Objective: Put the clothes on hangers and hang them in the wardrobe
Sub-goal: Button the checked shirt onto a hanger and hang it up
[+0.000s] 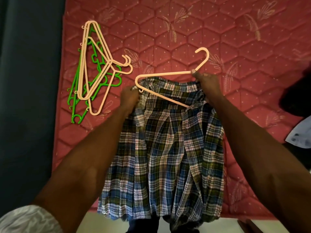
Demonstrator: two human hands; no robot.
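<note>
Holding a plaid shirt [168,148] up over a red quilted mattress [185,31], the person has both arms stretched forward and down into the head view. The right hand [206,84] is curled around the neck of a peach plastic hanger [161,74], just below its hook, with the thumb tip showing against the upper bar, and the same hand also bunches the shirt's top edge on that side. The left hand [130,98] pinches the shirt's fabric at the opposite top corner, right beside the hanger's left end, where a small notch hook shows. One bar of the hanger runs across above the shirt's top edge while the other slants down across the front of the cloth towards the right hand; whether either end sits inside the garment cannot be told. The shirt, checked in blue, green, white and red, hangs down in folds between the forearms, its hem dropping past the mattress's near edge. Further left on the mattress lies a heap of spare hangers: several peach hangers [94,64] stacked on top of green hangers [79,101], their hooks pointing right. At the right edge of the mattress rests a dark garment [296,91], and just below it a pale printed cloth [301,132]. A dark curtain-like surface [28,81] fills the left side of the view beyond the mattress.
</note>
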